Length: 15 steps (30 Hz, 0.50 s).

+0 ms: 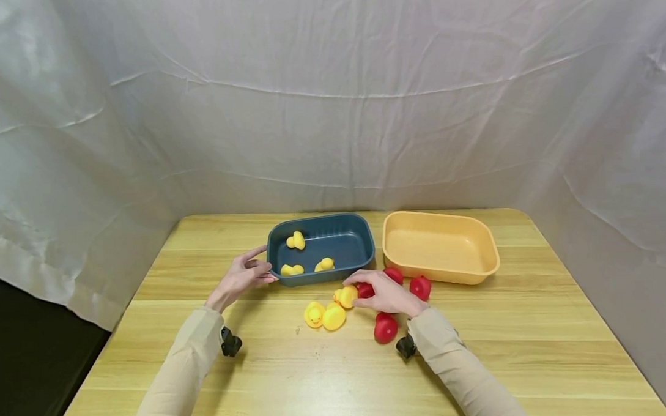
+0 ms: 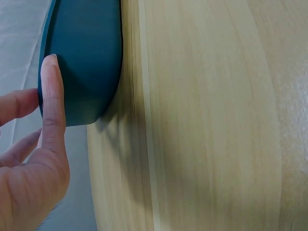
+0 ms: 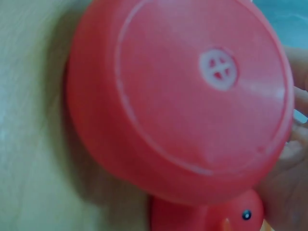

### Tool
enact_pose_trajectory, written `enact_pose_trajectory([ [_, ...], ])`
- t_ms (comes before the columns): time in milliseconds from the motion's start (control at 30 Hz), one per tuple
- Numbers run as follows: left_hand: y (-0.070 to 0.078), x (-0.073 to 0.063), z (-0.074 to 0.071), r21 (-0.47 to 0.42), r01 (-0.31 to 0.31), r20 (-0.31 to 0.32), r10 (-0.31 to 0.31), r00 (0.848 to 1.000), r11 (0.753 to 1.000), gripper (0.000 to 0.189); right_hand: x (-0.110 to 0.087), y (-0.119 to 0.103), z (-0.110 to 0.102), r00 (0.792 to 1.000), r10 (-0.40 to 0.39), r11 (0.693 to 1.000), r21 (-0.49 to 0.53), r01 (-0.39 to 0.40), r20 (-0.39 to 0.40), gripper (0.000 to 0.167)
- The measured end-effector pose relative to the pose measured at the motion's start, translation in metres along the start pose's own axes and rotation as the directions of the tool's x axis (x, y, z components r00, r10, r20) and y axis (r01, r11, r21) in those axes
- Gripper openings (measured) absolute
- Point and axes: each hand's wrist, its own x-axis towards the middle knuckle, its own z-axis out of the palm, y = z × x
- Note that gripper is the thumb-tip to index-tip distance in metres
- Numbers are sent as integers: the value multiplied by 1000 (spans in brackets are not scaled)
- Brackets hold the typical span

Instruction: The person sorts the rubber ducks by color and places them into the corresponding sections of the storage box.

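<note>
My left hand [image 1: 244,275] touches the left end of the dark blue bin [image 1: 363,271], its straight thumb [image 2: 52,96] along the wall and other fingers at the rim. Inside this bin lie three yellow rubber ducks. On the table, my right hand [image 1: 388,292] has its thumb and index finger around a yellow rubber duck [image 1: 345,297]. Two more yellow ducks [image 1: 334,317] sit just left of it. Several red rubber ducks [image 1: 385,328] lie around and partly under the right hand. One red duck's round underside [image 3: 173,96] fills much of the right wrist view, hiding most of that hand.
An orange-yellow bin [image 1: 439,244] stands right of the blue bin, with nothing inside it. A red duck [image 1: 420,287] sits in front of it. The wooden table [image 1: 317,386] meets a pale hanging cloth [image 1: 351,109] at the back and sides.
</note>
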Motion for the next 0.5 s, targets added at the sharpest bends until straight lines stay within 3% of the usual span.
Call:
enact_pose_trajectory([
  [167, 0, 1, 0, -1, 2, 0, -2, 1000, 1000, 67, 1, 0, -1, 1000, 3, 1000, 26, -3, 15, 40],
  [367, -1, 1, 0, 15, -2, -2, 2, 1000, 1000, 67, 4, -1, 1, 998, 41, 998, -43, -39, 40, 44],
  [500, -1, 2, -1, 17, -5, 0, 5, 1000, 1000, 68, 5, 0, 3, 999, 26, 997, -73, -23, 36, 39],
])
